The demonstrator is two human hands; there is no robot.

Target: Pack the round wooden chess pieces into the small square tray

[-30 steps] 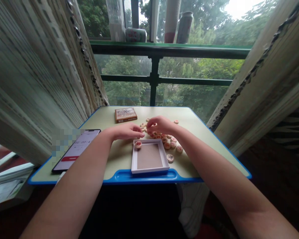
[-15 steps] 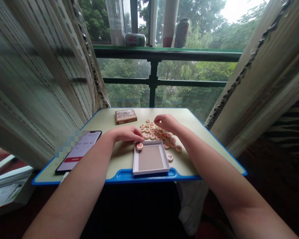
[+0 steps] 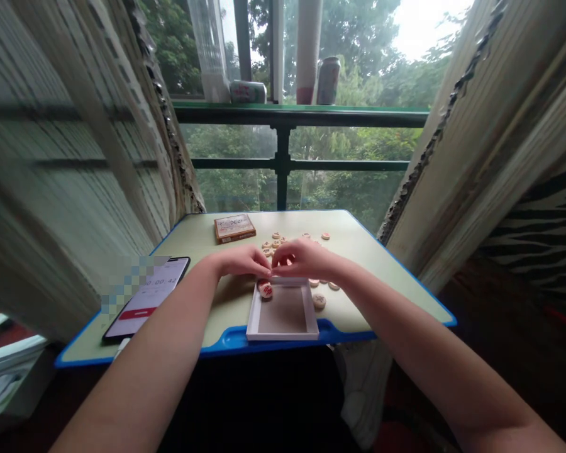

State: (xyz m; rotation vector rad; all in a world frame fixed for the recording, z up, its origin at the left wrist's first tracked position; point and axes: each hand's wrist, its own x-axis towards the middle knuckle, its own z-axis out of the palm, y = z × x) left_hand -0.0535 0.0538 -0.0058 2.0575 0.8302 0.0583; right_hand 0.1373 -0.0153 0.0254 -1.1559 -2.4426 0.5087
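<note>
An open white box tray (image 3: 283, 336) lies at the table's near edge. In its far left corner is a round piece with red marking (image 3: 265, 290), looking tilted. My left hand (image 3: 245, 260) is at the tray's far left rim, fingers pressed together; anything between them is hidden. Right beside it, fingertips nearly meeting, my right hand (image 3: 302, 258) is curled over the pile, and what it pinches cannot be made out. Several round wooden pieces (image 3: 276, 244) show beyond the hands. One piece with dark marking (image 3: 319, 301) sits right of the tray.
A flat brown box (image 3: 234, 228) lies at the table's back left. The phone (image 3: 146, 296) showing a timer is on the left, partly behind my left forearm. A blue rim edges the table (image 3: 387, 283). Cans (image 3: 329, 80) stand on the window ledge.
My right hand has moved left and nearer, over to my left hand at the tray. The red-marked piece in the corner now looks tilted. The view has shifted slightly.
</note>
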